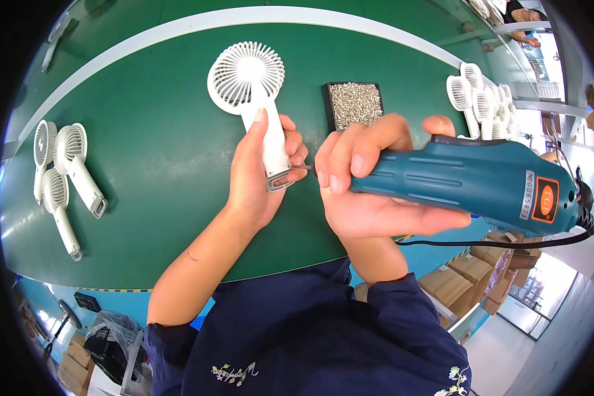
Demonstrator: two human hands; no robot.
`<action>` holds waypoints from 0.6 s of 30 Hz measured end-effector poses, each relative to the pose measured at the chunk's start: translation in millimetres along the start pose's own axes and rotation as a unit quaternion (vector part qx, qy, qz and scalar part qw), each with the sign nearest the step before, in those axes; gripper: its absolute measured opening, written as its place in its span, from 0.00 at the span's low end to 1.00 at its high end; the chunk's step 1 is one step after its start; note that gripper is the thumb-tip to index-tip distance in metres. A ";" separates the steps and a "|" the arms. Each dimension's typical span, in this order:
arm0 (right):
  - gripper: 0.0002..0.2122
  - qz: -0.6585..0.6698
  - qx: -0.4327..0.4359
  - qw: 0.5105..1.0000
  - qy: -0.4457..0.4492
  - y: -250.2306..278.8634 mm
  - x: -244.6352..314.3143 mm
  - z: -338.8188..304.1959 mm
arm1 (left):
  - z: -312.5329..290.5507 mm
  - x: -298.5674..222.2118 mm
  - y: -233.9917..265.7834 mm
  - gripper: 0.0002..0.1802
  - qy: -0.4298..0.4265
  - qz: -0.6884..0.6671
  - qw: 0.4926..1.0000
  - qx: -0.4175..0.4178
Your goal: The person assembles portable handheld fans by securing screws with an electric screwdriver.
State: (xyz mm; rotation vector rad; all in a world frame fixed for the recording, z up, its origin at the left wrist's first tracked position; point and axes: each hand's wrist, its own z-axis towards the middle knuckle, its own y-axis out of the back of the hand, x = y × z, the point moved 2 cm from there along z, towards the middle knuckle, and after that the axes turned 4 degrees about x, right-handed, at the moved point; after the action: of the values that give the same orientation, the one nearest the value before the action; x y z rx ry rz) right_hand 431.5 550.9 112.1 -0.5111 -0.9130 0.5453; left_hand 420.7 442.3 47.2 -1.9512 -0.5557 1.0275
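1. Our green bench (171,198) spread beneath everything, with three white fans (84,181) lying loose at its left.
2. Our left hand (247,175) had its fingers wrapped around the handle of a white fan (260,96) at mid-bench; a slack grip could have let it twist under torque.
3. At the handle's lower end, near the wire loop (278,188), the thin bit (301,167) sat just beside our left fingertips; a crooked push could have slipped it into skin. We couldn't tell whether it met a screw.
4. Beyond, the black tray (327,109) of small screws (356,102) risked spilling if our knuckles bumped it.
5. Our right hand (360,208) had fingers clasping the teal driver (452,181); a snagged cord (501,244) could have jerked it off line.
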 end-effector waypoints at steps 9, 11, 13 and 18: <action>0.42 -0.113 0.069 0.991 -0.019 3.6 -0.6 -2.7 | 2.0 3.9 2.5 0.22 -0.005 -0.006 1.000 -0.007; 0.42 -0.126 0.079 0.988 -0.030 6.0 0.8 -2.1 | 2.0 4.9 2.7 0.22 -0.001 -0.014 1.000 -0.012; 0.42 -0.139 0.090 0.985 -0.040 6.1 1.4 -1.2 | 1.9 5.4 2.1 0.21 -0.001 -0.020 1.000 -0.009; 0.41 -0.125 0.109 0.985 -0.040 4.5 0.9 -2.6 | 0.9 5.2 2.1 0.21 -0.006 -0.021 1.000 -0.008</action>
State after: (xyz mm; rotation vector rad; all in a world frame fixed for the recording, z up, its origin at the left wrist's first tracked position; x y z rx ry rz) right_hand 433.1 554.4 108.5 -0.1746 -0.9636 0.4329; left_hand 422.9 445.2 42.8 -1.9401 -0.6110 1.0119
